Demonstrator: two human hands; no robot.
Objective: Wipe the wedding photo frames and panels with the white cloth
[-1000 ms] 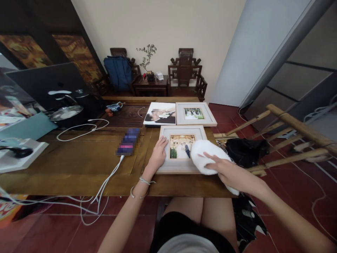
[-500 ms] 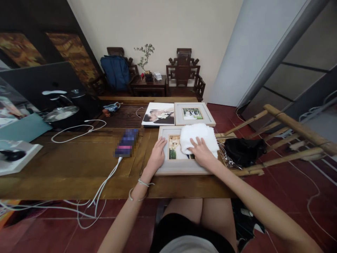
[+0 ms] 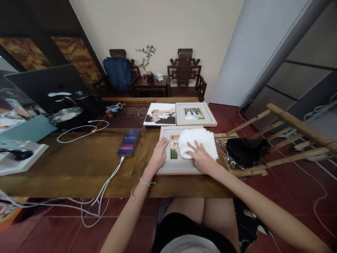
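Observation:
A pale-framed photo lies flat near the front edge of the wooden table. My left hand rests flat on the frame's left border, fingers together. My right hand presses a folded white cloth onto the glass, covering most of the picture. Only a strip of the photo shows between the hands.
Behind lie a second pale frame and an unframed print. A phone with a white cable sits to the left; pans and boxes further left. A bamboo rack with a black bag stands at the right.
My right hand carried the cloth from the frame's right edge onto the glass, then slid it a little leftward. My left hand stayed on the frame's left border.

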